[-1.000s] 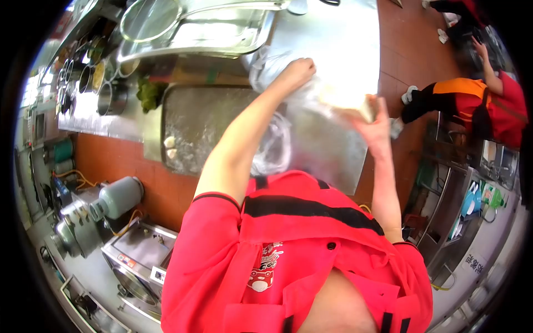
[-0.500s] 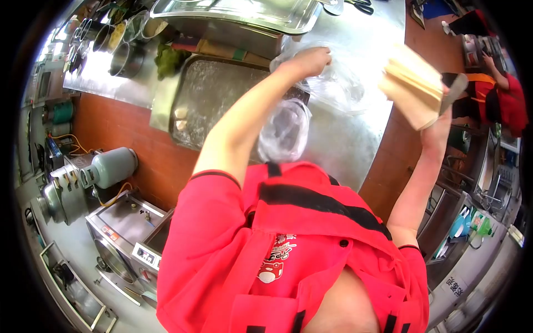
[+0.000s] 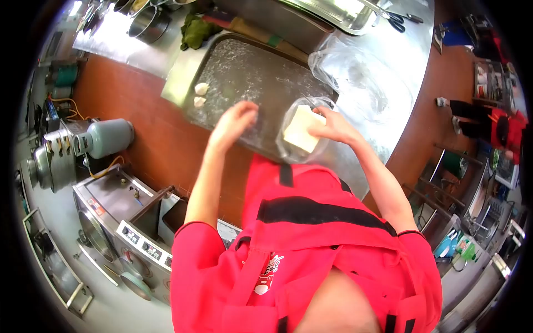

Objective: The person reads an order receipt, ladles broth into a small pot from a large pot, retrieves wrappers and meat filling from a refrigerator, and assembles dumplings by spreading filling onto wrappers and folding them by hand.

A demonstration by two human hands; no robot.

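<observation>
1. Kitchen table [image 3: 416, 55] at the back; on it, a floured tray [image 3: 261, 66] with two pale lumps [image 3: 201, 89].
2. Right hand [image 3: 337, 126] grips a pale block [image 3: 302, 129] over a clear bag [image 3: 290, 155] by the table's near edge; a thin tool [image 3: 308, 101] seems held too.
3. Left hand [image 3: 236, 121], half-curled, hovers by the tray; cannot tell if it pinches anything.
4. A one-sided grip could let the block slip; the tool could snag the bag.

A steel worktop [image 3: 408, 44], powder-dusted tray [image 3: 255, 66] and, partly cropped, probably cooking pots [image 3: 150, 26] show a commercial kitchen.
</observation>
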